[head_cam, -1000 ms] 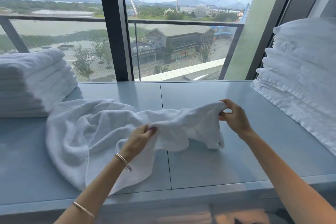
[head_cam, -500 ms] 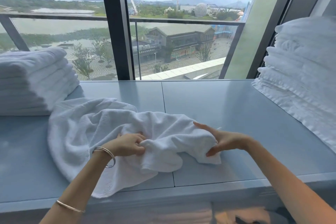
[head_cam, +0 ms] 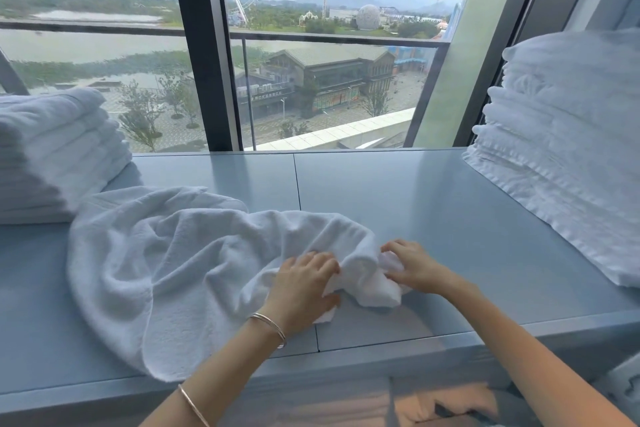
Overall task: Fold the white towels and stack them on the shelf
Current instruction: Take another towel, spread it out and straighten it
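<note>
- The loose terry towel (head_cam: 173,270) lies crumpled in soft ridges on the smooth grey-blue shelf (head_cam: 450,218), left of centre, and reaches the front edge.
- Your left grip (head_cam: 301,288) holds a bunched fold at the towel's right end, with the fingers over the cloth and the thumb under it.
- Your right grip (head_cam: 415,270) pinches the same bunch from the right, just beside the left grip.
- A folded towel stack (head_cam: 59,149) with rounded edges sits at the shelf's left end.
- A taller towel pile (head_cam: 561,149) with ribbed hems stands at the right end, well apart.
- Thin metal bangles (head_cam: 270,326) circle your left wrist.
</note>
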Tool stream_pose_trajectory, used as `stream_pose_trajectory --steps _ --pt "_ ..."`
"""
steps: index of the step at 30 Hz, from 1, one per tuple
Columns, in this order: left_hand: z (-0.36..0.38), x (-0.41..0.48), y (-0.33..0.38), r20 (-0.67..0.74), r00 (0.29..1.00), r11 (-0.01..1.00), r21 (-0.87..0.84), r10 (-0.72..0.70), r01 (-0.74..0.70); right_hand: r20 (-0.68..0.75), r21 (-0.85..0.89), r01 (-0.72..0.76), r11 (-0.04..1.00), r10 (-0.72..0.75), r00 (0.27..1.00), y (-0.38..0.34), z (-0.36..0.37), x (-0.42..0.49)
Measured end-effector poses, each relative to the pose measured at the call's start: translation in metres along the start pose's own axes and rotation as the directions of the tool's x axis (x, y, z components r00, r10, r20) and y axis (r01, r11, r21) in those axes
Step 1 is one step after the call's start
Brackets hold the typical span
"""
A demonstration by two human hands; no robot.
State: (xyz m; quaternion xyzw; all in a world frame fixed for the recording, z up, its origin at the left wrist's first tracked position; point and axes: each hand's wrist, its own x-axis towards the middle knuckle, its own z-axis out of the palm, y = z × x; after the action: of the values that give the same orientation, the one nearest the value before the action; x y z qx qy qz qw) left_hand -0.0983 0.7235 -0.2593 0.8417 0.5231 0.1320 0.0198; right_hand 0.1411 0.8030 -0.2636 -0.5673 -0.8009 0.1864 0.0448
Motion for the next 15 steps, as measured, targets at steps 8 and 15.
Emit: stream_pose_trajectory --steps 8,15 --pt "-0.04 -0.001 -0.008 -0.085 0.967 0.96 -0.165 -0.241 0.225 -0.037 0.081 -0.126 0.989 0.13 0.991 0.008 -0.039 0.002" --pt "-0.055 0.0 -0.004 0.073 0.972 0.961 -0.153 -0.222 0.231 -0.483 0.641 -0.152 0.753 0.549 0.682 0.037 -0.116 0.04"
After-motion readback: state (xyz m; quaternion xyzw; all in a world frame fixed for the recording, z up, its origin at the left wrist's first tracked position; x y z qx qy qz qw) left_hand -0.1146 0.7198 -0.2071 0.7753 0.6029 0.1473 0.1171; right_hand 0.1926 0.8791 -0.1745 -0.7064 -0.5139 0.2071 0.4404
